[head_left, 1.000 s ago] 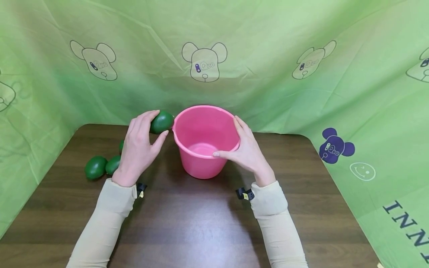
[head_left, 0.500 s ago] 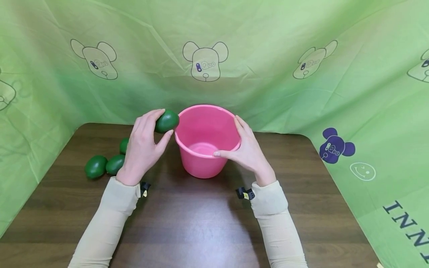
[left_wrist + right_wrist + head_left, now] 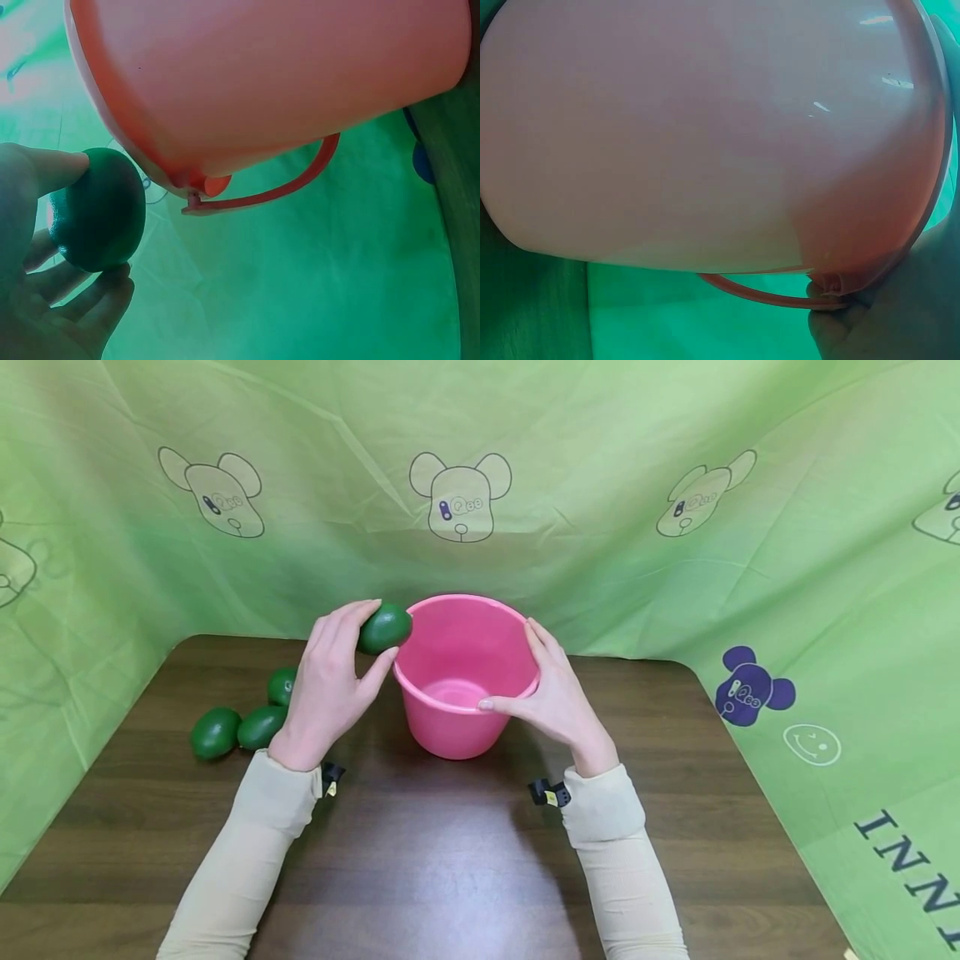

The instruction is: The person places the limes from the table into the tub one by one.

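Observation:
A pink bucket [image 3: 450, 731] stands upright on the dark wooden table [image 3: 450, 860], empty inside. My left hand [image 3: 330, 685] holds a green avocado [image 3: 385, 628] in its fingers, right at the bucket's left rim. In the left wrist view the avocado [image 3: 97, 210] sits between thumb and fingers beside the bucket wall [image 3: 285, 75] and its hanging handle [image 3: 277, 191]. My right hand [image 3: 551, 697] grips the bucket's right rim, thumb over the near edge. The right wrist view is filled by the bucket wall [image 3: 705, 135].
Three more green avocados lie on the table at the left [image 3: 215, 732] [image 3: 261, 727] [image 3: 282, 686]. A green printed cloth [image 3: 600, 485] hangs behind and drapes over both sides of the table.
My left hand has carried the avocado rightwards, from just left of the bucket to its left rim. The right hand and the bucket have stayed where they were.

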`<state>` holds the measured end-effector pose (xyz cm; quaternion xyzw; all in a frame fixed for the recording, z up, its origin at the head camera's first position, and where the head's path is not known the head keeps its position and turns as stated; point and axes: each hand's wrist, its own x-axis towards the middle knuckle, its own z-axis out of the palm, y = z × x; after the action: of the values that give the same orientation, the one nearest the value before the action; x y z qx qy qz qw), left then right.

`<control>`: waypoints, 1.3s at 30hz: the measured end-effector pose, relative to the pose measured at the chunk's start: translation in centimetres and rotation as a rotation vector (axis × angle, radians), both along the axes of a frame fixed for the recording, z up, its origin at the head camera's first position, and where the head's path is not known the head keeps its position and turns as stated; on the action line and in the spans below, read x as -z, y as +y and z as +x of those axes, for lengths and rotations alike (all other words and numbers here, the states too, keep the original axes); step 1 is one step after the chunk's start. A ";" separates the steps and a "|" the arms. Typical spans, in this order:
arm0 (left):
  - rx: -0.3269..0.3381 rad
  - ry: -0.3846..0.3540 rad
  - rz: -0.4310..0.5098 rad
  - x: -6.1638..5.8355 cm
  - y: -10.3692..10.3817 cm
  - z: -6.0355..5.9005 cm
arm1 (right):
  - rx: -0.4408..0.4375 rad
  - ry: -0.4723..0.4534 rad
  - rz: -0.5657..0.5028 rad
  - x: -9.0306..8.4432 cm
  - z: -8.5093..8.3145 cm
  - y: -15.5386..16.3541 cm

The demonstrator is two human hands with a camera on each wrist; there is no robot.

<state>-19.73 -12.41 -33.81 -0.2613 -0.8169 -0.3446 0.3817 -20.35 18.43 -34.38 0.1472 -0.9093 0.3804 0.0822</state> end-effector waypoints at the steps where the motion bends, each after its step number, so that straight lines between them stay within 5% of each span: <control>1: 0.003 0.001 0.001 -0.1 0.1 0.0 | -0.001 0.000 -0.003 0.0 0.0 0.0; 39: 0.067 -0.099 -0.094 -1.5 2.5 -2.0 | 0.000 -0.012 0.002 0.1 -0.1 0.1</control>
<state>-21.73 -9.88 -32.35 -0.2888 -0.8407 -0.3310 0.3165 -20.47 18.51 -34.43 0.1448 -0.9102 0.3804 0.0767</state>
